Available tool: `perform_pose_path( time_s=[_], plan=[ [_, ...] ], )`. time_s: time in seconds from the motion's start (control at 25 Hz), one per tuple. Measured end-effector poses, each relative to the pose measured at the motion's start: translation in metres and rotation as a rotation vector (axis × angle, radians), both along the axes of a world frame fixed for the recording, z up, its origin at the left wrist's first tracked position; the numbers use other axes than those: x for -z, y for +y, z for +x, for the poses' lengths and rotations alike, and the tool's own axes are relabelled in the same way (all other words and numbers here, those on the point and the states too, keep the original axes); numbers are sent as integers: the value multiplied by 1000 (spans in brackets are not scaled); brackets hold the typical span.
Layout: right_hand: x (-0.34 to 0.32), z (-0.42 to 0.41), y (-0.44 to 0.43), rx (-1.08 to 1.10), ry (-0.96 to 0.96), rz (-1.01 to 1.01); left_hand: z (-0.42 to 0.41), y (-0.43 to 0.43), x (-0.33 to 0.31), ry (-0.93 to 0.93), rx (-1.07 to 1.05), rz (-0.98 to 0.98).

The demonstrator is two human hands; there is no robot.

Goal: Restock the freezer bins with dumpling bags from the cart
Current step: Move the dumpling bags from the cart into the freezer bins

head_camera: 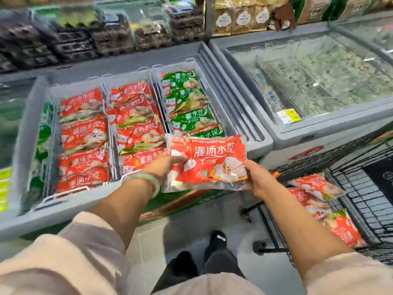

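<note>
While standing between freezer (63, 209) and cart (365, 209), gripping a red bag (212, 158) by both ends, with left hand (163, 165) and right hand (258, 177) curled round them. Held level above freezer's near rim.

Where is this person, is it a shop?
Most likely a supermarket's frozen-food aisle: a chest freezer packed with dumpling bags, a wire shopping cart holding more, and yellow price tags.

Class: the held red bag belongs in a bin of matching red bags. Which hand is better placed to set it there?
Probably left. The left hand grips the red bag on the side nearest the red-bag bin; the right hand holds the side by the cart.
</note>
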State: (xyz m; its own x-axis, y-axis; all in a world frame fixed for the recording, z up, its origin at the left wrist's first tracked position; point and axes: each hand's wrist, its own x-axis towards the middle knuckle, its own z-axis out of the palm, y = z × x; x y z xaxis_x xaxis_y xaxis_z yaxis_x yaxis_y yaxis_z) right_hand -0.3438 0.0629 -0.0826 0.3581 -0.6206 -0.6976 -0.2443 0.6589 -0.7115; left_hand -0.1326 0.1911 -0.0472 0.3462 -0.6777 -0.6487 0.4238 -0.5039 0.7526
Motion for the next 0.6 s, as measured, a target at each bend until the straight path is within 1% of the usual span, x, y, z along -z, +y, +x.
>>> perform_pose_path(
  time_s=[0.08, 0.2, 0.32, 0.4, 0.6],
  plan=[
    [-5, 22, -6, -127, 34, -60, 16, 6, -6, -32, -84, 9],
    [-14, 52, -24, -327, 126, -154, 42, 10, -7, -22, -227, 23],
    [-28, 80, -44, -509, 137, -235, 64, 14, 1, -31, -346, 28],
    [-32, 101, -55, -595, 142, -262, 74, 15, 1, -37, -394, 31],
    [-39, 166, -62, -721, 160, -340, 108, 33, 5, 1, -553, -13]
  ],
)
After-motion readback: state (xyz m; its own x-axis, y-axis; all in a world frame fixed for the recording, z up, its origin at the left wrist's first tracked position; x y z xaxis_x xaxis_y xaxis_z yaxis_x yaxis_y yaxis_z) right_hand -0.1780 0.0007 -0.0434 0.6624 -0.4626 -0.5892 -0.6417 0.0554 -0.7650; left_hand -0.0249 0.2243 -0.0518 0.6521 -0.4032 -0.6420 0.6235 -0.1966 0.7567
